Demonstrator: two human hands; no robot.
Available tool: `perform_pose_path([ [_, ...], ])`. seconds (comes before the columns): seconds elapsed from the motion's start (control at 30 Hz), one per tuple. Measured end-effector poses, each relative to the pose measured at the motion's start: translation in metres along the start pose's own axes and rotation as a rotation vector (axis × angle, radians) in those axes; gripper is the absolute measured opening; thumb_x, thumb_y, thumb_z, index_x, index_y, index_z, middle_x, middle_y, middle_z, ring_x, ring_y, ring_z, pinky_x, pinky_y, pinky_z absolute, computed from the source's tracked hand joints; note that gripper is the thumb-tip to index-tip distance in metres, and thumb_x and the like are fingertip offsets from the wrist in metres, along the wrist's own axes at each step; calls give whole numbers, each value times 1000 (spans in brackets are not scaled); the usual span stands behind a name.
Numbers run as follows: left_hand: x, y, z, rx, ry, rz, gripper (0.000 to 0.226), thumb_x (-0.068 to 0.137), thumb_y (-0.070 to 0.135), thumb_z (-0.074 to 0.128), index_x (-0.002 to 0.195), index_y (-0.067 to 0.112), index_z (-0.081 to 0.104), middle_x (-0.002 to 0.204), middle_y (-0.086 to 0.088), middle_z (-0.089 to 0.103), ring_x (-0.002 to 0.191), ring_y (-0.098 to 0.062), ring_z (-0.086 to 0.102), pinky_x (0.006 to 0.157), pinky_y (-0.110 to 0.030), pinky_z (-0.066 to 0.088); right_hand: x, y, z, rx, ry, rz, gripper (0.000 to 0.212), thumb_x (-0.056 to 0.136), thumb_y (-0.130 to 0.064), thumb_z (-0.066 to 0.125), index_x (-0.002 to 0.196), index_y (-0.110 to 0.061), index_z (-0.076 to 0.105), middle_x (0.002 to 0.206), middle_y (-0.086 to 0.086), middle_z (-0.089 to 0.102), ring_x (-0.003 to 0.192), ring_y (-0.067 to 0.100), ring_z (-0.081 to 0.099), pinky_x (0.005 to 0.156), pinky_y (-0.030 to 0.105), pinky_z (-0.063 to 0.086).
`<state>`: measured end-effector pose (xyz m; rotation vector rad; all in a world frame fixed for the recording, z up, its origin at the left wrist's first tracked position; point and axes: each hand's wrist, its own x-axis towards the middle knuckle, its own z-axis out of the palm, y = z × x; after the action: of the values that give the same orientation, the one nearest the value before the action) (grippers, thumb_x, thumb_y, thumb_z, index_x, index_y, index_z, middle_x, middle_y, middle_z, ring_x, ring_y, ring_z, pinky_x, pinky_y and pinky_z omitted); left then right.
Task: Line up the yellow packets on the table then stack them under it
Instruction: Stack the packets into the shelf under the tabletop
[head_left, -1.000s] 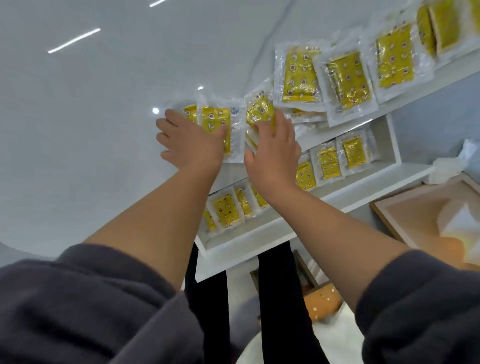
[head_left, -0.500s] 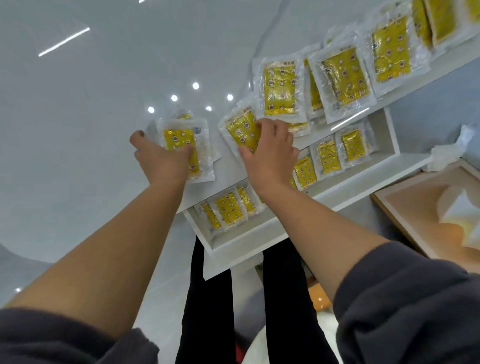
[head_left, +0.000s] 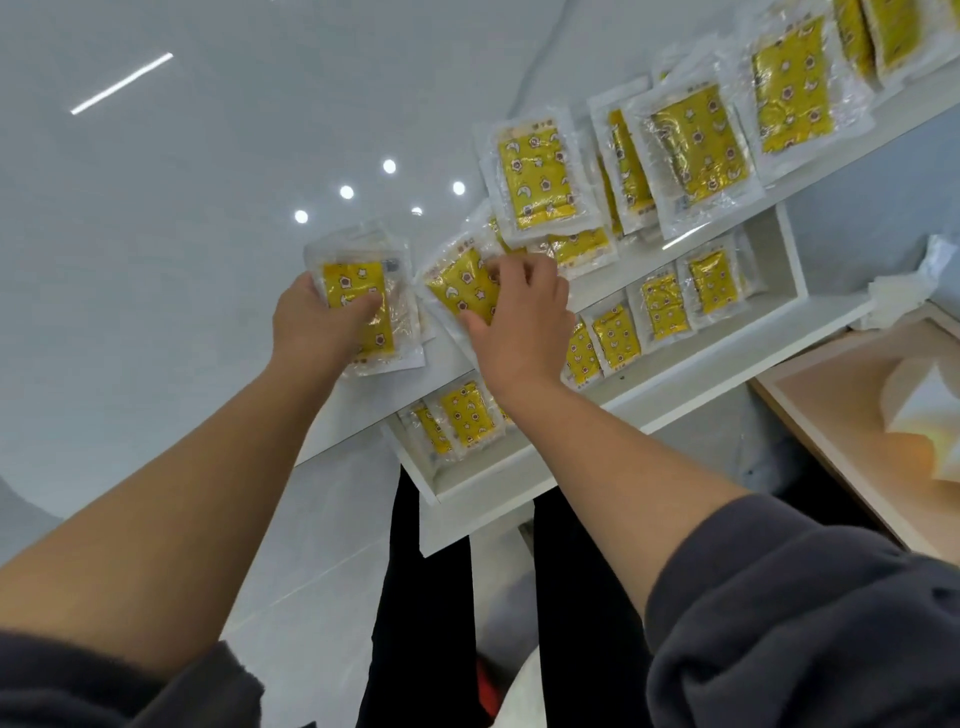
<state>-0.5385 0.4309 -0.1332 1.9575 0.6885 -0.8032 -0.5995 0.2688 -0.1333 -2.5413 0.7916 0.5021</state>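
The white counter (head_left: 208, 208) carries a ragged row of yellow packets (head_left: 696, 137) along its near edge, several of them overlapping. The open shelf (head_left: 675, 387) beneath holds the shelved packets (head_left: 665, 306), lying flat. At the row's left end the left hand (head_left: 311, 327) grips a small pile of packets (head_left: 358, 291), thumb across the top face. The right hand (head_left: 524, 332) pinches a tilted packet (head_left: 460, 286) just beside it, fingers (head_left: 519, 270) curled on its far edge. The film looks slippery, so the tilted one is best lifted, turned square to the pile, laid edge to edge and pressed flat before release. Dragging it risks shifting the overlapped neighbours.
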Motion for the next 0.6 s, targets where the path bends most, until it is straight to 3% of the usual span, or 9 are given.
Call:
perform_pose_path([
  [0.17, 1, -1, -6, 29, -92, 22, 19, 82, 16, 73, 85, 31, 61, 91, 6, 68, 91, -19, 67, 86, -43, 55, -1, -6, 4, -33, -74, 4, 73, 78, -41, 76, 137, -22, 37, 132, 3, 43, 121, 22, 46, 97, 39, 38],
  [0.3, 2, -3, -10, 64, -133, 51, 20, 83, 17, 72, 98, 24, 63, 93, 3, 68, 89, -16, 67, 82, -36, 55, -7, -7, 6, -81, -9, 23, 65, 78, -44, 75, 129, -22, 43, 136, 3, 40, 126, 23, 39, 99, 38, 39],
  [0.4, 3, -5, -13, 80, -153, 63, 19, 84, 18, 72, 98, 25, 61, 90, 7, 66, 83, -9, 64, 78, -32, 54, -9, -8, 8, -61, -77, 43, 69, 78, -44, 75, 132, -22, 40, 132, 5, 43, 120, 24, 45, 96, 39, 43],
  [0.6, 2, -11, -19, 132, -174, 74, 29, 84, 21, 72, 111, 19, 60, 102, 1, 66, 88, -16, 64, 73, -29, 50, -4, -10, 8, -23, -90, 164, 76, 73, -50, 78, 132, -19, 41, 131, 1, 46, 123, 21, 45, 97, 39, 36],
])
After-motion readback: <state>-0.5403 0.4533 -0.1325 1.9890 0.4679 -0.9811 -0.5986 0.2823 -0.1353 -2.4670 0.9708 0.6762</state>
